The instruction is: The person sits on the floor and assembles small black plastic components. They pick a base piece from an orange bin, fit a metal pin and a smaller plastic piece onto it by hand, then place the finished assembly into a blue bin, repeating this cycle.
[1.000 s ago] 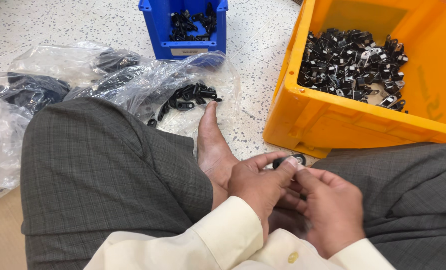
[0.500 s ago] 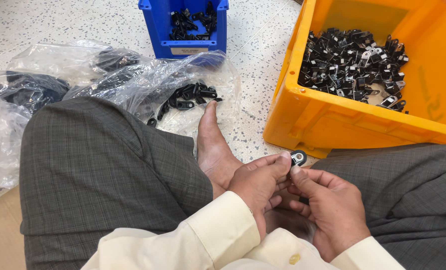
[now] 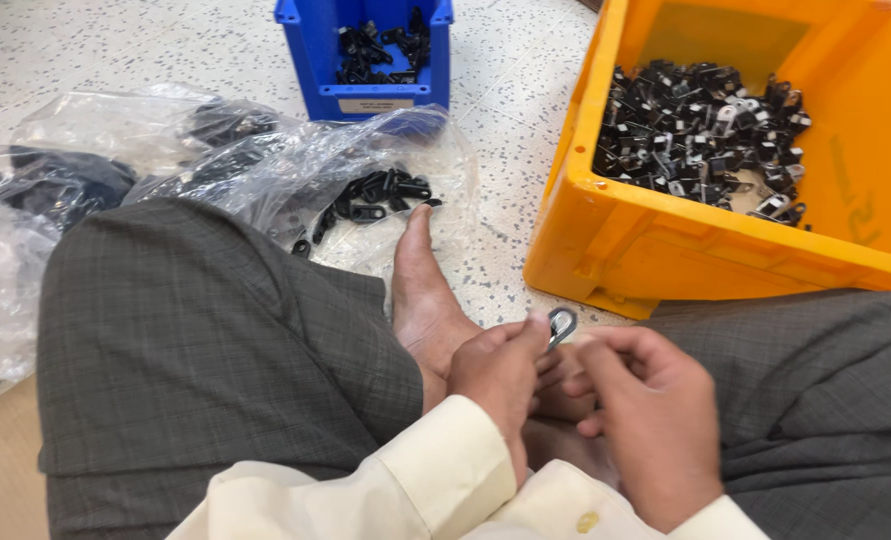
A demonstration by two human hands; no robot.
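Speckled terrazzo floor (image 3: 525, 90), orange bin (image 3: 665, 250); left hand (image 3: 495, 375) pinching metal clip (image 3: 561, 325), right hand (image 3: 655, 420) curled

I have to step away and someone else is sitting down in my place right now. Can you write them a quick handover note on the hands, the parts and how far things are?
Left hand: pinches a small metal clip at its fingertips, held up over the lap.
Right hand: beside the left, fingers curled close to the clip; whether it touches the clip cannot be told.
Parts: a yellow bin to the right holds a heap of dark clips; a blue bin ahead holds fewer; clear plastic bags on the floor to the left hold more black pieces.
Done: one clip is in hand.
Left: this clip is in neither bin yet.
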